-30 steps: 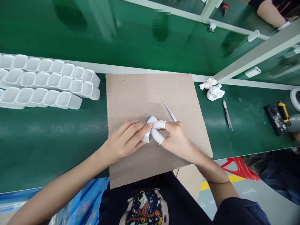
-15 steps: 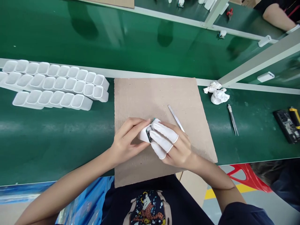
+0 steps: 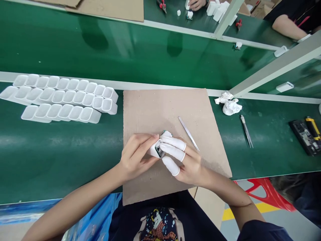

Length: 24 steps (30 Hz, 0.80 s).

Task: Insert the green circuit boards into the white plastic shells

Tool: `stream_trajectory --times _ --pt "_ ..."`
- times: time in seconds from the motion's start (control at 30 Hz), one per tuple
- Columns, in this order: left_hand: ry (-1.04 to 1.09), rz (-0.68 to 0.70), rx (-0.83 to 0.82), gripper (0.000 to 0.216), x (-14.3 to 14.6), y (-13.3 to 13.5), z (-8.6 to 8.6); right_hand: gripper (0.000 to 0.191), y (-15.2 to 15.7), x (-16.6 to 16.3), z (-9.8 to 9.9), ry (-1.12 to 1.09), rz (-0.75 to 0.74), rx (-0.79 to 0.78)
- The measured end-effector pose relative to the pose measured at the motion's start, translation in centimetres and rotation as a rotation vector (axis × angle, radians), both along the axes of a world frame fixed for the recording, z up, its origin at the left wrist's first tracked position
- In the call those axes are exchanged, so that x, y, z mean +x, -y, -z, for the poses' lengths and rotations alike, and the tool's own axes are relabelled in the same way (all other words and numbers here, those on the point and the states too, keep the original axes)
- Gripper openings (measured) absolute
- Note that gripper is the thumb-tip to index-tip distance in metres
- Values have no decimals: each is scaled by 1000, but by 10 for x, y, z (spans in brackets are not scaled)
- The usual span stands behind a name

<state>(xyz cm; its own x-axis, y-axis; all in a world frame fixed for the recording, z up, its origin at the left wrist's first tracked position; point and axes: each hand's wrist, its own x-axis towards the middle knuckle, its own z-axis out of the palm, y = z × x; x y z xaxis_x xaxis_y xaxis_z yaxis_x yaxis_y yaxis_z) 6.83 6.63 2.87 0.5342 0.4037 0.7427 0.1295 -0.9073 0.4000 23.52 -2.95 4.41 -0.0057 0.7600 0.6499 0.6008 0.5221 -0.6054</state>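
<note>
Both hands meet over a brown cardboard sheet (image 3: pixel 160 107) on the green bench. My left hand (image 3: pixel 136 155) grips a small white plastic housing (image 3: pixel 155 149) with a circuit board showing at its open end. My right hand (image 3: pixel 185 160), with white finger cots on three fingertips, is closed on the same housing from the right. Just right of my fingers, metal tweezers (image 3: pixel 188 133) lie on the cardboard.
Three rows of empty white plastic shells (image 3: pixel 65 99) lie at the left. At the right are crumpled white wipes (image 3: pixel 230 105), a second pair of tweezers (image 3: pixel 246 131) and a black-and-yellow tool (image 3: pixel 307 132). A co-worker's arm (image 3: pixel 286 26) and another person's hand (image 3: pixel 197 4) show at the far side.
My right hand has turned from a pinch over the housing to three capped fingers laid along its right side. The housing now shows its open end with the board.
</note>
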Motion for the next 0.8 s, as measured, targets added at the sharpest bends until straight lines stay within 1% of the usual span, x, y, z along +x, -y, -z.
stream_trajectory --times 0.13,0.27,0.37,0.53,0.63,0.7,0.8 --pt "20 -15 71 50 -1 -3 1 52 3 -5 -1 -66 -19 -83" --pt "1 -49 101 55 -3 -4 7 54 4 -8 0 -7 4 -97" --pt "-17 -71 140 60 -5 -4 11 53 5 -9 1 41 19 -139" --pt "-39 -65 174 64 -8 -4 14 46 2 -9 -1 2 -13 -157" --pt "-39 -62 159 62 -6 -5 12 44 0 -7 -2 -17 -36 -196" --pt "-32 -53 119 58 -4 -6 10 43 -2 -7 -1 -25 -45 -227" --pt "-33 -45 42 53 -1 -6 8 41 -2 -6 0 -47 -22 -214"
